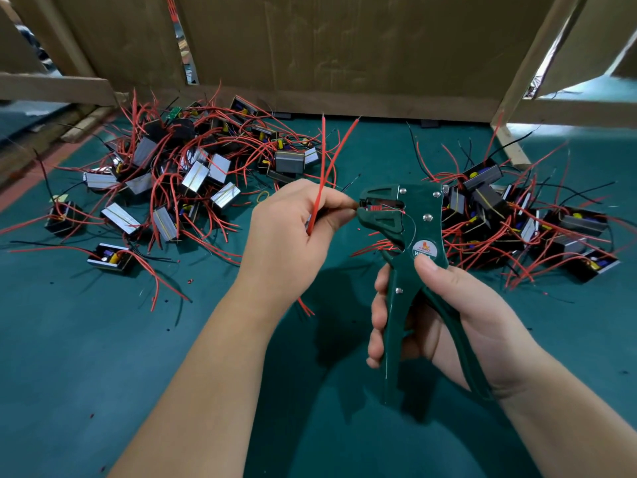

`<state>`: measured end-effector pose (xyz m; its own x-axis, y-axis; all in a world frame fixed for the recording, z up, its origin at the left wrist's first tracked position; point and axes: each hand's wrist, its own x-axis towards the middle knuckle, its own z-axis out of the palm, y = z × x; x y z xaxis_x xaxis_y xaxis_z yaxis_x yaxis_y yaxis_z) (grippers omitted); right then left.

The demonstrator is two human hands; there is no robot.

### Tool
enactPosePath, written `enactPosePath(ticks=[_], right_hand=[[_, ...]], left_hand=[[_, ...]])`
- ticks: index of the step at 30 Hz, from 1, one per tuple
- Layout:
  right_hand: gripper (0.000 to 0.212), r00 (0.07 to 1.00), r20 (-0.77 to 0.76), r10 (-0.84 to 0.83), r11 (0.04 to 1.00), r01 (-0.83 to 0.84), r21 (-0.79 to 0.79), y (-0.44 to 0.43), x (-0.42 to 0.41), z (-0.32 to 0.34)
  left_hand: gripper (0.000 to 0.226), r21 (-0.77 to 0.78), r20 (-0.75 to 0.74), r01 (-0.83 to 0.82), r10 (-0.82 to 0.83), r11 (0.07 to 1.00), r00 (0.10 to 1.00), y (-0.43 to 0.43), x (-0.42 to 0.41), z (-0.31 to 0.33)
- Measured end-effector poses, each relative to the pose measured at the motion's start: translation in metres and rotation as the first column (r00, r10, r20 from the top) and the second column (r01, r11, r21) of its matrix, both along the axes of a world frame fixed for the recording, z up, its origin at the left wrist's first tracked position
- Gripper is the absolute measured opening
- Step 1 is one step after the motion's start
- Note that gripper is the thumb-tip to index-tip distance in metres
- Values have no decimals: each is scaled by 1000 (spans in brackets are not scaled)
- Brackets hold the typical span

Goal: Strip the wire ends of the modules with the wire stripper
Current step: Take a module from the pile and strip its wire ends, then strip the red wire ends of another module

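Teal mat [103,339] under you, cardboard panels [344,46] at the far side. Your left hand [293,229] pinches red wires [322,167], 1 end in the green wire stripper [410,236], whose handles your right hand [448,312] grips. Modules [193,177] lie heaped far left and right. The stripper's round label [424,248] is unreadable.

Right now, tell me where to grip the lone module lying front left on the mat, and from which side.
Take the module from above, with fingers across its two long walls, near and far. It lies flat, open face up, apart from the pile. Its red wires leave from the short ends, so the long sides look free.
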<state>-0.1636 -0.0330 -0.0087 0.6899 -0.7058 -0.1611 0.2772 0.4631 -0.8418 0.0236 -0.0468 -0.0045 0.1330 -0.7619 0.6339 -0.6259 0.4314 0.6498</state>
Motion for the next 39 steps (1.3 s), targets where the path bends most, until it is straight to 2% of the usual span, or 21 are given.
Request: enactPosePath(ticks=[9, 17, 23, 28, 30, 32, 34, 36, 37, 38, 39], right_hand=[[52, 999, -31, -14, 1000, 14, -18, -1, 0, -1], [52, 998, -68, -19, 1000, 18, -20, -2, 0, -2], [50, 992, -123, -40, 999, 37, -33, 0, 0, -2], [40, 939, -268, -214, 976, 194, -99, 0, 5, -2], [37, 936, -255, -244, 970, 237, -59, -1, 7, -1], [35, 972, -115, -206, 976, 213, 49, -1, 10, 0], [38, 982, 10, -189, 975, 186, 125, -2, 10, 2], [49, 981, 84, -173, 969, 155, 191, -3, 8, 5], [53, 981, 125, -148, 969, 118, 219, -3, 7, 6], [57, 979, 170, -109, 971, 68, 231, -4, 7, 7], [60, 974, 217, -71, 973, 20, 229, -4, 6, 8]], left_hand=[[24, -9, -70, 14, -15, 1000, 997, 1, -2, 0], [23, -21, -83, -6, 5, 1000, 997, 1, -3, 0], [10, -24, -24, -14, 13, 1000, 1000, -1, 0, -2], [18, -10, 40, 0, 1, 1000, 999, -4, 1, -3], [19, 27, 56, 7, -8, 1000, 998, -4, -2, -5], [13, 99, -64, 13, -6, 995, 998, -4, -8, -9], [12, 167, -275, 50, -2, 985, 962, -5, -13, -8], [37, 219, -460, 136, -20, 966, 887, -3, -18, -3], [52, 258, -490, 190, -42, 947, 871, -3, -18, -3], [63, 298, -526, 280, -88, 913, 846, -3, -18, -6], [70, 308, -615, 420, -158, 853, 772, -1, -20, -7]])
